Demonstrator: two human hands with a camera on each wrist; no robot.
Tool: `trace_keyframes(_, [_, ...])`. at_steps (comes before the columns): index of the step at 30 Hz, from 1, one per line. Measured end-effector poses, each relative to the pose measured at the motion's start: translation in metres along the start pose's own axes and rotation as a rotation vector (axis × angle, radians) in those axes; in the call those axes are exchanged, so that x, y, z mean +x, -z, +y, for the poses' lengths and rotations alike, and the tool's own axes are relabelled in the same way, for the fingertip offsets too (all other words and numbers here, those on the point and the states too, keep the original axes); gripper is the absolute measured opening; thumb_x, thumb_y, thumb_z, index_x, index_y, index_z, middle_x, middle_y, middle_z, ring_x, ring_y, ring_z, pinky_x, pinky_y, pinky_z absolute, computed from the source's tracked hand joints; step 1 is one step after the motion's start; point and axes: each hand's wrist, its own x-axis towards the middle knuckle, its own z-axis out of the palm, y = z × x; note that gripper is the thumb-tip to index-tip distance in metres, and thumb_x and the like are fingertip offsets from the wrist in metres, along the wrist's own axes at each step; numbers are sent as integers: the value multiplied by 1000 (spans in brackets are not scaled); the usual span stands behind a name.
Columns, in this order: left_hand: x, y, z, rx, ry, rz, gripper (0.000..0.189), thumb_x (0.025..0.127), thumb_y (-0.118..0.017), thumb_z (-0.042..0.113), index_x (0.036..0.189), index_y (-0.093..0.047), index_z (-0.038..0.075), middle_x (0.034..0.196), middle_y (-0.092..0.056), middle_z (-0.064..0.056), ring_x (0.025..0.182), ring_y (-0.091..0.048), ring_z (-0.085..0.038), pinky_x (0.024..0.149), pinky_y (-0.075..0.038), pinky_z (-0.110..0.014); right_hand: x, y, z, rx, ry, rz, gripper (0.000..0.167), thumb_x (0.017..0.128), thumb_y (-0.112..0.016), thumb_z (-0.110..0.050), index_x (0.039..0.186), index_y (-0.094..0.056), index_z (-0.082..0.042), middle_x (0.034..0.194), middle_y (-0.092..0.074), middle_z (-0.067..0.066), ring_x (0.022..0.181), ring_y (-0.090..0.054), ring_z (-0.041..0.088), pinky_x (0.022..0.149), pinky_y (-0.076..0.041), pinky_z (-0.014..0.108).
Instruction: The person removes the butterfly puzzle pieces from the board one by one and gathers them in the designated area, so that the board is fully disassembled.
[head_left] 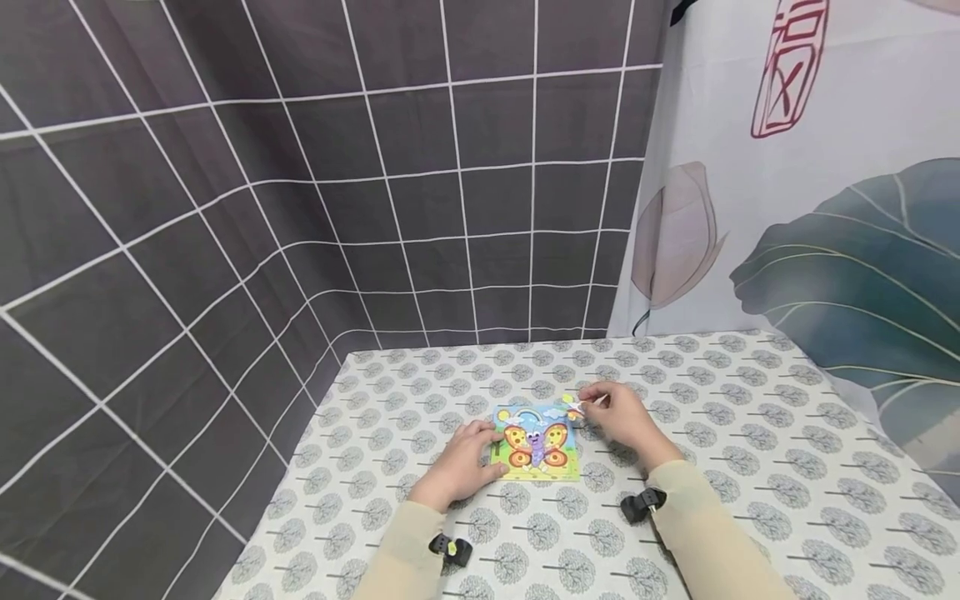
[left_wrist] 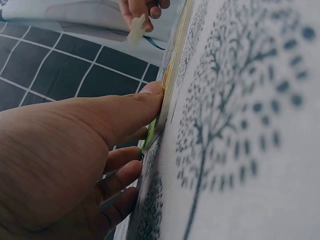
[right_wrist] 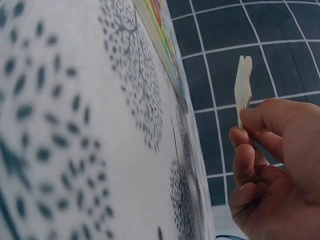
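A flat butterfly picture board [head_left: 551, 474] lies on the table, with a rainbow, clouds and a smiling purple-bodied butterfly on it. My left hand [head_left: 463, 460] rests at the board's left side. Its thumb [left_wrist: 152, 90] touches the near edge, and the other fingers stay loosely extended. Just off the board's far right corner, my right hand [head_left: 624, 414] pinches a small flat piece [right_wrist: 243, 82] between thumb and fingertips. The piece has a notched outline and a pale side; yellow and red show on it in the head view.
The table wears a white cloth [head_left: 757, 467] printed with grey trees. Behind it hangs a dark curtain [head_left: 495, 208] with white grid lines, which also runs along the left side. A pale curtain [head_left: 720, 92] with leaf and flower prints hangs at the right.
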Motion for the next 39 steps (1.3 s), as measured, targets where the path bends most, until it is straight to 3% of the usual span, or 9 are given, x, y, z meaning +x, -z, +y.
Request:
trace_keyframes(12, [-2,-1,-2,-18,9,-6,59,94,-78,40,146,-61,20,156,-49,0,144,-42,-26,120,-37,-51,-3,9,12,-9,-59,-6,14,93,-74,-10,107,-74,-8,97,-70,6,83,-62,22,79,-54,37])
trace_keyframes(19, [-2,-1,-1,-26,6,2,59,94,-78,39,146,-61,20,157,-49,0,145,-42,-26,121,-36,-51,-3,13,21,-58,-91,6,14,94,-72,-13,108,-74,-11,102,-70,5,92,-63,23,94,-52,49])
trace_keyframes(26, [-4,-1,0,-47,19,0,58,94,-78,39,146,-62,20,158,-48,-1,145,-41,-27,121,-36,-53,-5,13,27,-96,-82,19,12,94,-72,-11,106,-74,-9,99,-69,5,90,-64,23,92,-53,51])
trace_keyframes(39, [-5,-2,-2,-56,2,3,58,94,-78,39,146,-62,19,158,-47,-2,145,-41,-28,121,-36,-55,-5,12,28,-122,-93,17,12,92,-72,-8,103,-75,-11,93,-68,4,85,-60,20,85,-51,42])
